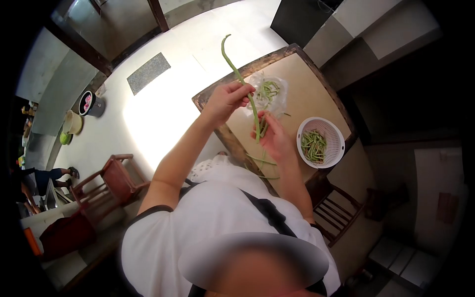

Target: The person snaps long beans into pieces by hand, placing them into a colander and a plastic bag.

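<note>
My left hand (228, 101) pinches a long green bean (231, 63) near its middle. The bean's upper part curves up past the table edge, and its lower end hangs down to my right hand (275, 141). The fingers of my right hand are closed around short bean pieces (263, 127), beside the long bean's lower end. Beyond my hands lies a clear plastic bag (280, 99) with several green bean bits on it. To the right, a white plastic colander (337, 142) holds many short bean pieces (313, 147). More long beans (263, 160) lie at the near table edge.
The wooden-edged table (311, 94) stands before me. One chair (336, 208) is at its right side, and a reddish chair (118, 180) stands at left. Buckets (93, 105) line the left wall. Another person (42, 179) is at far left.
</note>
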The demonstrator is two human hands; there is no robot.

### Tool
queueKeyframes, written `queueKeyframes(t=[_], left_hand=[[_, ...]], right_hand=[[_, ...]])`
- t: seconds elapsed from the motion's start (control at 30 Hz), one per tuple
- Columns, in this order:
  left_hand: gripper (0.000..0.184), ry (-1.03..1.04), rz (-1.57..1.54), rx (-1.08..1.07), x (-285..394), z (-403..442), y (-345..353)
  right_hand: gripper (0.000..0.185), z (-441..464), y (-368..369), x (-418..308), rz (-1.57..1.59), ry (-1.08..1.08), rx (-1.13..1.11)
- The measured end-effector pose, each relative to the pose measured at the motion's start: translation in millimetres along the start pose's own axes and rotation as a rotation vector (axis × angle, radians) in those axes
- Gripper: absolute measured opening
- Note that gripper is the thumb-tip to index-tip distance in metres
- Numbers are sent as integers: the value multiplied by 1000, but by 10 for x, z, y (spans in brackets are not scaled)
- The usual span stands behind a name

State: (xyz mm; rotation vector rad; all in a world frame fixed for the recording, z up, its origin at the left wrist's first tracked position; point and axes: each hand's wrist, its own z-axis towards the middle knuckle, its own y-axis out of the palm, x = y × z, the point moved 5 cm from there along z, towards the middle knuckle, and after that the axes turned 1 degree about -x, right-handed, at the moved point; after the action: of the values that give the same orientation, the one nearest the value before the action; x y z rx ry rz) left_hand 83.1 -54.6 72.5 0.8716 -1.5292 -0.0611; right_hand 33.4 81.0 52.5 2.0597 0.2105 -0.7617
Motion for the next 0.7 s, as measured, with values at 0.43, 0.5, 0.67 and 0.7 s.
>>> queueKeyframes(t=[0.43, 0.5, 0.67, 0.7], left_hand=[[23, 41, -138, 56, -7, 41, 19], [20, 124, 50, 50, 40, -3, 71], [13, 231, 326, -55, 57, -241, 403], [13, 242, 264, -41, 145, -277, 427]], right_hand=[[7, 10, -49, 75, -442, -263, -113], [9, 73, -87, 106, -573, -301, -92], [11, 769, -1224, 627, -354, 31, 227], [11, 722, -1240, 615, -350, 25, 228]])
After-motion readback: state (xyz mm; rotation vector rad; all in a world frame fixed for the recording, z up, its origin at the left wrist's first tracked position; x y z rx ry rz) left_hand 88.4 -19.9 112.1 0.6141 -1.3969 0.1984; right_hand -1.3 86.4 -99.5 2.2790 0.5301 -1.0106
